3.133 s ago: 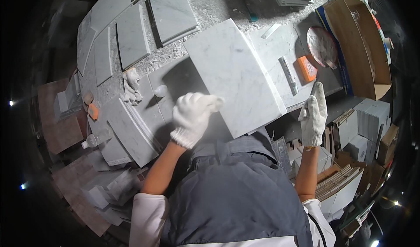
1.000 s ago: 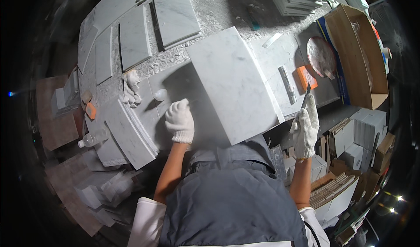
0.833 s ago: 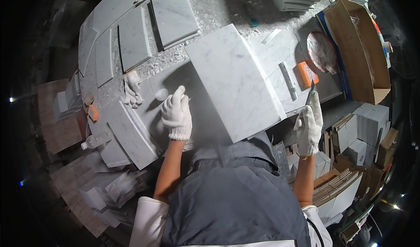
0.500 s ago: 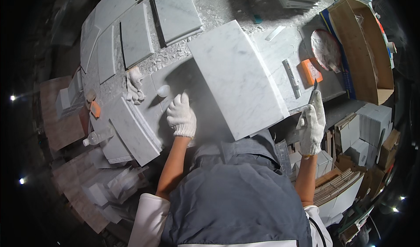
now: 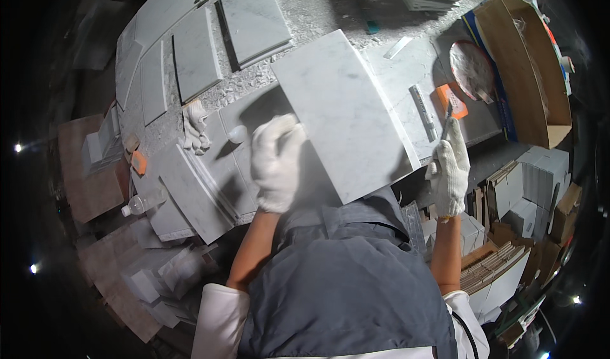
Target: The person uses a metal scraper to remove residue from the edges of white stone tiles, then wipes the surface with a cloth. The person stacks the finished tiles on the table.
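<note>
A large white-grey marble tile [image 5: 346, 117] lies tilted before me, its near corner close to my apron. My left hand [image 5: 277, 162], in a white knit glove, is at the tile's left edge. Its fingers are curled; whether they touch the tile or hold anything I cannot tell. On the right, my gloved right hand [image 5: 450, 171] is closed round a slim tool with a narrow dark blade [image 5: 448, 109] pointing away from me. Past that blade are an orange box [image 5: 452, 100] and a grey marker-like tube [image 5: 424, 112].
Several marble tiles [image 5: 197, 54] lie on the gritty table at the far left. A spare glove [image 5: 194, 127], a small white cup [image 5: 237, 134] and a clear bottle [image 5: 141, 203] are on the left. At the right stand a round dish of white material [image 5: 471, 70] and an open cardboard box [image 5: 518, 67].
My left hand has risen and moved right, up to the tile's left edge. The right hand with the blade has shifted slightly away from me and to the left. The tile has barely moved.
</note>
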Demonstrator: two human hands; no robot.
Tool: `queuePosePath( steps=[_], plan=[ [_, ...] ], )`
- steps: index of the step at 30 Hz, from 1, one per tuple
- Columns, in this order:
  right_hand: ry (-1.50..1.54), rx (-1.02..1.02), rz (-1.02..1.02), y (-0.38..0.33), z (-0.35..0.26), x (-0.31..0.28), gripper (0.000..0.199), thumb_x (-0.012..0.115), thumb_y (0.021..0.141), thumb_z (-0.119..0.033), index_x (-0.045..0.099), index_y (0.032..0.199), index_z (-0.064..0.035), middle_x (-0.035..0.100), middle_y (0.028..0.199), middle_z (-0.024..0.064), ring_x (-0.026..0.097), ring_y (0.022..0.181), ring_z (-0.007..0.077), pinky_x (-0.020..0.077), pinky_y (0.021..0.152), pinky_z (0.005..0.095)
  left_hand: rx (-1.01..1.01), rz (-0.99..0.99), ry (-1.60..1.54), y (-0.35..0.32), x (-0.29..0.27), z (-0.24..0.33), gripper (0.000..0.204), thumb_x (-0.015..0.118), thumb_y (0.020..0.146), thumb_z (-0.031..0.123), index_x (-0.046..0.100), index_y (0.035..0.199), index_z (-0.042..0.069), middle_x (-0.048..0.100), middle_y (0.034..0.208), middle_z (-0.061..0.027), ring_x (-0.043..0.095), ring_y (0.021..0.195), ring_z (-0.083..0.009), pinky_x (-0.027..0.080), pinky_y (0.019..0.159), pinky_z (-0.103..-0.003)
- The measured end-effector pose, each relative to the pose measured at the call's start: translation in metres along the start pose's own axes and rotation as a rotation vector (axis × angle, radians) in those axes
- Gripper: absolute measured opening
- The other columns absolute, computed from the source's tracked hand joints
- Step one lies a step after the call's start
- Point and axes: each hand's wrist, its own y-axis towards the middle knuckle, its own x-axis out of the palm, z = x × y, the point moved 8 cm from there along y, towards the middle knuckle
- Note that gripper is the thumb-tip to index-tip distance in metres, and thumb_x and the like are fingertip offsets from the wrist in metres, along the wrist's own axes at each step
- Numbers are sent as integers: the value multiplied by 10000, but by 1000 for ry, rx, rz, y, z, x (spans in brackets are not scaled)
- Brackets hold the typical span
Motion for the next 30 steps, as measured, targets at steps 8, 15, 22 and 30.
queuePosePath(
  steps=[8, 15, 22, 30],
  plan=[
    [-39, -16, -8, -10, -6, -6, 597, 589, 1015, -82, 382, 1566, 19, 566, 802, 10, 500, 583, 63, 425, 501, 205, 592, -303, 639, -3, 95, 69, 187, 775, 775, 257, 695, 929, 187, 596, 933, -17, 591, 999, -253, 503, 958, -430],
    [-14, 41, 47, -17, 3, -29, 573, 556, 1038, -94, 370, 1566, 31, 530, 767, 1, 481, 569, 63, 397, 494, 198, 701, -258, 670, 4, 77, 76, 58, 648, 818, 107, 627, 837, 158, 606, 815, 1, 650, 787, -210, 550, 737, -351],
    [1, 53, 21, -14, 3, -25, 595, 604, 1031, -136, 385, 1564, 12, 553, 753, 1, 484, 545, 59, 415, 473, 200, 895, -480, 594, 1, 106, 81, 83, 641, 798, 132, 622, 791, 212, 581, 833, 19, 609, 821, -224, 545, 725, -360],
    [9, 33, 12, -17, 0, -30, 574, 590, 1035, -119, 393, 1556, 20, 559, 762, 0, 487, 547, 50, 411, 464, 195, 701, -905, 791, 16, 123, 65, 33, 657, 789, 191, 628, 804, 194, 595, 762, -18, 607, 767, -219, 546, 701, -362]
  ],
)
